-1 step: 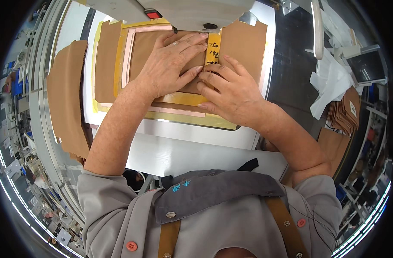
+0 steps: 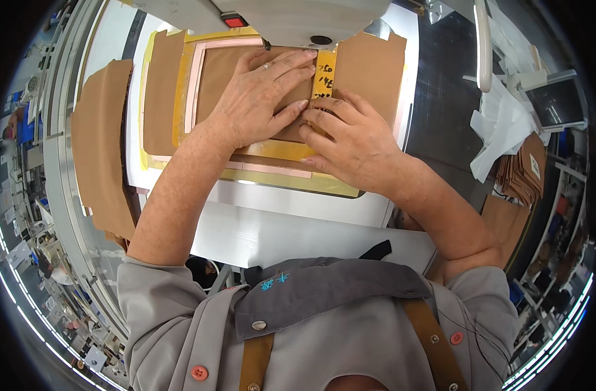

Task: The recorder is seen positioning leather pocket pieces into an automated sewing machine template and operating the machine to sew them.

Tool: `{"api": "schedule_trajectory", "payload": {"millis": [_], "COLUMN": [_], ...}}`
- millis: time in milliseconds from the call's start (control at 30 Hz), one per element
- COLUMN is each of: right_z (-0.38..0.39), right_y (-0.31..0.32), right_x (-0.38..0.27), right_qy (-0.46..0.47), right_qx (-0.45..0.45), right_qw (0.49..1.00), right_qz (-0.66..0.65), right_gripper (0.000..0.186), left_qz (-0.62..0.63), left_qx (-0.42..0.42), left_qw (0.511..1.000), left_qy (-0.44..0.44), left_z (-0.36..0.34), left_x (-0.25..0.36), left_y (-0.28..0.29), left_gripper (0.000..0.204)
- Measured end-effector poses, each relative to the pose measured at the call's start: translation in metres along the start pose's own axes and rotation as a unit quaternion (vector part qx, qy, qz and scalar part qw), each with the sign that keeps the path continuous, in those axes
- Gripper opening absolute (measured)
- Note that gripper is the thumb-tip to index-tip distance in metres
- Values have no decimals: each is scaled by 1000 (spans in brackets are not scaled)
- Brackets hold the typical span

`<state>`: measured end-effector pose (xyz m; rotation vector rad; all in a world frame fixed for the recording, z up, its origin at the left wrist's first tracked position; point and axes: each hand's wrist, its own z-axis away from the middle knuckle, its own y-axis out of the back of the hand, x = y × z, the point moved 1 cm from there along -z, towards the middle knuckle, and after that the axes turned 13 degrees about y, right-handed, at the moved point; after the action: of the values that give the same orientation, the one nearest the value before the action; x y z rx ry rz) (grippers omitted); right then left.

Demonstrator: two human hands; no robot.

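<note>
My left hand lies flat on a brown fabric panel, its fingers stretched toward a yellow strip with black handwriting. A ring is on one finger. My right hand rests at the near end of that strip, fingers bent and a little apart, their tips close to my left thumb. The panel lies inside a flat template with yellow borders and pink edging. More brown fabric shows right of the strip. Whatever is directly beneath my fingers is hidden.
A pale machine head with a red switch overhangs the template's far edge. Brown fabric pieces hang at the left. White crumpled sheets, stacked brown pieces and a dark screen are at the right.
My right index finger has drawn in slightly toward the other fingers. My left hand and the fabric look unmoved.
</note>
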<state>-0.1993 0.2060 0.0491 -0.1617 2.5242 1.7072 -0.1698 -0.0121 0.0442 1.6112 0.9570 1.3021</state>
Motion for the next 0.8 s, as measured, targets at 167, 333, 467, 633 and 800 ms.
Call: {"api": "schedule_trajectory", "payload": {"millis": [167, 333, 467, 633, 800], "right_z": [-1, 4, 4, 6, 6], "right_y": [-1, -2, -2, -3, -5], "right_x": [0, 0, 0, 0, -1], "right_qy": [3, -10, -12, -18, -20], "right_qx": [0, -25, -25, -23, -8], "right_qw": [1000, 1000, 1000, 1000, 1000], "right_qz": [5, -12, -4, -10, -11], "right_gripper": [44, 43, 44, 46, 45], "left_qz": [6, -9, -10, 0, -12], "left_qx": [17, 7, 11, -5, -1], "left_qw": [1000, 1000, 1000, 1000, 1000], "left_qy": [-1, 4, 10, 20, 25], "left_z": [1, 0, 1, 2, 1], "left_x": [-1, -1, -1, -4, -3], "left_y": [0, -1, -3, -4, -2], "left_gripper": [46, 46, 46, 49, 49]}}
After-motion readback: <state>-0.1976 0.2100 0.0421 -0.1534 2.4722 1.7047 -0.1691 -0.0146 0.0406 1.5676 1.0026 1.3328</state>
